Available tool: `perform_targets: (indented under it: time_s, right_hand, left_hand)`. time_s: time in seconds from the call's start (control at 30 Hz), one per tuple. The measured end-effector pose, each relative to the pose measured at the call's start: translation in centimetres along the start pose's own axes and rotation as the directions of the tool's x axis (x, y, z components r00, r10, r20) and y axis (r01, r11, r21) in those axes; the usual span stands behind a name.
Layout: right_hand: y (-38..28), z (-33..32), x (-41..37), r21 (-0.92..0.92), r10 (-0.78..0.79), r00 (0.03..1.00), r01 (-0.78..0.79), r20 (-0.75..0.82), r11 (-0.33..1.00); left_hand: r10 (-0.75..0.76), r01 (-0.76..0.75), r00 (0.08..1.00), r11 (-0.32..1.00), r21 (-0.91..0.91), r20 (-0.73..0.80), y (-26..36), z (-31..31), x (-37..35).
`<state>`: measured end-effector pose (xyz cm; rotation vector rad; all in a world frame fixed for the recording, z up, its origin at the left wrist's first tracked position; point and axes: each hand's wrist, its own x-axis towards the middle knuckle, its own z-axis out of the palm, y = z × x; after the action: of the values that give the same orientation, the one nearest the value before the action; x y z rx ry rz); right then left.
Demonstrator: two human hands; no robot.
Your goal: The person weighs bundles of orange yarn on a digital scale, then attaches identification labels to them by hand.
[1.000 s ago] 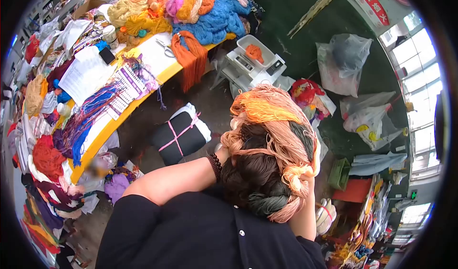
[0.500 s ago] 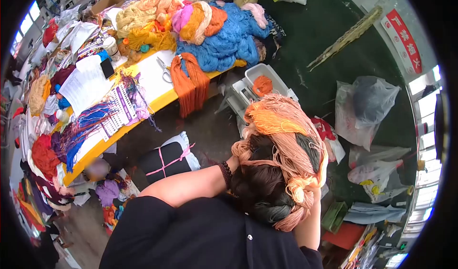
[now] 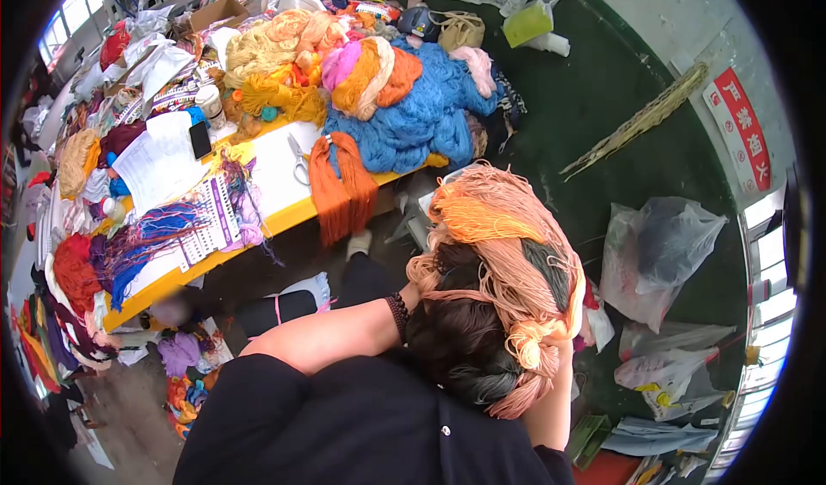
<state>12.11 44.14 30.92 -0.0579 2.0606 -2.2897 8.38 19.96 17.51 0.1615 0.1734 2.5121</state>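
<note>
A large bundle of yarn skeins (image 3: 520, 270), peach, orange, dark brown and dark green, is carried in front of my chest. My left hand (image 3: 411, 297), with a beaded bracelet at the wrist, grips its left side; the fingers are hidden behind the strands. On the right side my right hand (image 3: 561, 353) holds the bundle near a pale orange knotted part, its fingers mostly covered by yarn. To the left, a rust-orange skein (image 3: 342, 188) hangs over the edge of the yellow-edged table (image 3: 288, 214). Scissors (image 3: 298, 160) lie beside that skein.
Heaped blue yarn (image 3: 422, 111) covers the table's far end. Nearer are a phone (image 3: 200, 139), paper sheets (image 3: 159, 162) and thread sample cards (image 3: 215, 210). Plastic bags (image 3: 658, 253) sit on the floor at right. A black package (image 3: 297, 306) lies below the table.
The view has shifted, with the table sitting slightly lower in it. I still hold the bundle, which now covers most of the grey bin. A leg and a shoe have come into sight.
</note>
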Motion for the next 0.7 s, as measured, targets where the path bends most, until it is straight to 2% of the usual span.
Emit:
perform_targets:
  time_s: [0.17, 0.3, 0.53, 0.63, 0.7]
  right_hand:
    - [0.6, 2.8, 5.0, -0.025, -0.005, 0.998, 0.007, 0.070, 1.000]
    - [1.8, 7.8, 11.5, -0.052, -0.019, 0.987, 0.028, 0.162, 0.998]
    - [5.0, 24.3, 28.8, -0.130, -0.056, 0.919, 0.115, 0.389, 0.985]
    - [6.2, 32.0, 35.0, -0.189, -0.103, 0.862, 0.223, 0.496, 0.956]
    - [7.0, 36.5, 38.2, -0.212, -0.173, 0.797, 0.352, 0.578, 0.912]
  left_hand:
    - [0.091, -0.091, 0.995, 0.996, 0.005, -0.044, 4.3, -2.1, 1.1]
    - [0.183, -0.183, 0.980, 0.983, 0.008, -0.075, 10.2, -4.4, 1.3]
    - [0.366, -0.370, 0.919, 0.929, 0.001, -0.147, 27.3, -9.8, 0.3]
    - [0.443, -0.456, 0.873, 0.890, -0.015, -0.205, 34.3, -12.0, -1.6]
    - [0.489, -0.504, 0.838, 0.864, 0.000, -0.240, 38.1, -13.3, -2.9]
